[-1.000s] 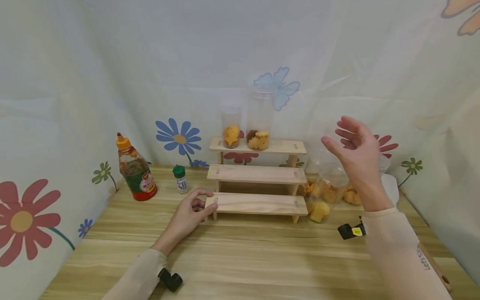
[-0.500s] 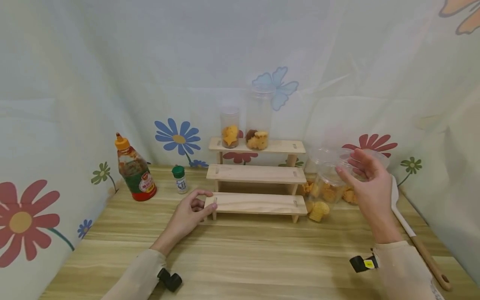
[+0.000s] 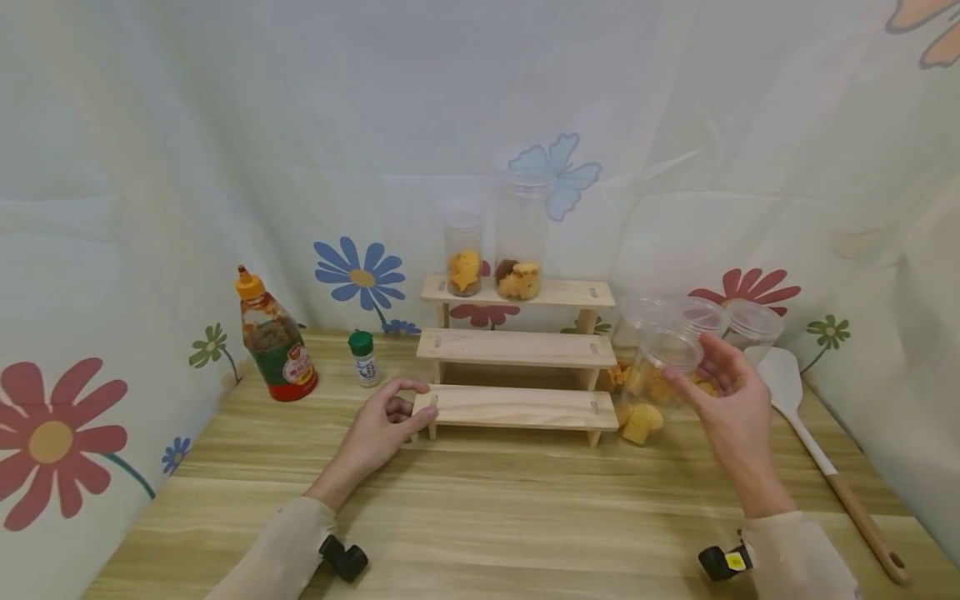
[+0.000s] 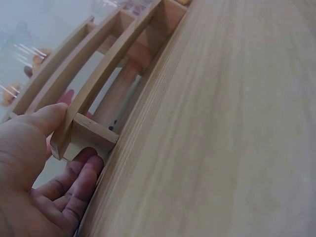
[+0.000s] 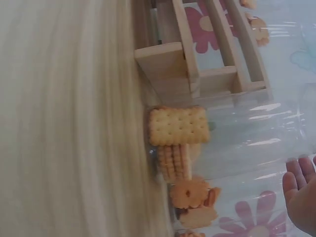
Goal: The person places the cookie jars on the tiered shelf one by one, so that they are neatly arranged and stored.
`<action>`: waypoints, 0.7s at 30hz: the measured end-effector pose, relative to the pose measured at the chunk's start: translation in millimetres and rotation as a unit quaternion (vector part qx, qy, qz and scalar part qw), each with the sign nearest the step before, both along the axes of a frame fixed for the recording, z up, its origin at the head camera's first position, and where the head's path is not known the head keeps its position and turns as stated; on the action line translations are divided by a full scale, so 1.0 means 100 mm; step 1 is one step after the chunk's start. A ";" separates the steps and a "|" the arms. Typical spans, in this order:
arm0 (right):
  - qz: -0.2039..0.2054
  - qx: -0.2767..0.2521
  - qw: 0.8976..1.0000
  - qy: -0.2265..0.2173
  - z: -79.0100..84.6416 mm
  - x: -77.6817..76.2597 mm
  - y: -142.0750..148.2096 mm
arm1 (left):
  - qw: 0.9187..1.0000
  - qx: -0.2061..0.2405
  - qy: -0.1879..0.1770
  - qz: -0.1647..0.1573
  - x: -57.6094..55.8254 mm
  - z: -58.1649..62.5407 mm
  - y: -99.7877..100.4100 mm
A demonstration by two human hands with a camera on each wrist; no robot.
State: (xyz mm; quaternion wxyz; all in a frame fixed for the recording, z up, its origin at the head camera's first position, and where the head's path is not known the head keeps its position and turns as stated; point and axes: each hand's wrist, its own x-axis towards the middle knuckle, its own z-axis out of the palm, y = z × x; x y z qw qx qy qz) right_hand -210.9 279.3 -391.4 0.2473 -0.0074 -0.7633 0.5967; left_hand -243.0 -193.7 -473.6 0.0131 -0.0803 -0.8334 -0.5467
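Observation:
My left hand [image 3: 378, 421] grips the left end of a three-step wooden display shelf [image 3: 517, 406], thumb on top of the lowest step. In the left wrist view its fingers [image 4: 84, 180] curl below that step, by the end leg. My right hand [image 3: 738, 408] is beside the upper part of a clear jar [image 3: 660, 383] with rectangular biscuits at its bottom. Its fingers are spread and slightly bent; whether they touch the jar is hard to tell. In the right wrist view biscuits [image 5: 178, 126] show in that jar, standing by the shelf's right end.
Behind the front jar stand several more clear jars [image 3: 752, 321] holding biscuits. Two jars, one short [image 3: 464, 250] and one tall [image 3: 522, 237], stand on the top step. A sauce bottle [image 3: 277, 346] and green-capped shaker [image 3: 363, 360] are left; a spatula [image 3: 813, 437] lies right.
My right hand has come down from above the jars at the right, first lower and rightward, then leftward to the front jar. The left hand stays on the shelf's end.

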 end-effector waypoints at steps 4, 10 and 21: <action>0.008 0.026 0.999 -0.020 -0.08 0.02 -0.02 | 1.000 0.000 -0.001 0.000 0.00 0.00 0.00; 0.017 0.027 0.999 -0.039 -0.17 0.01 -0.05 | 1.000 0.000 -0.001 0.002 0.00 0.00 0.00; 0.016 0.046 0.998 -0.039 -0.38 -0.06 -0.07 | 1.000 -0.003 -0.004 0.007 0.01 0.01 0.01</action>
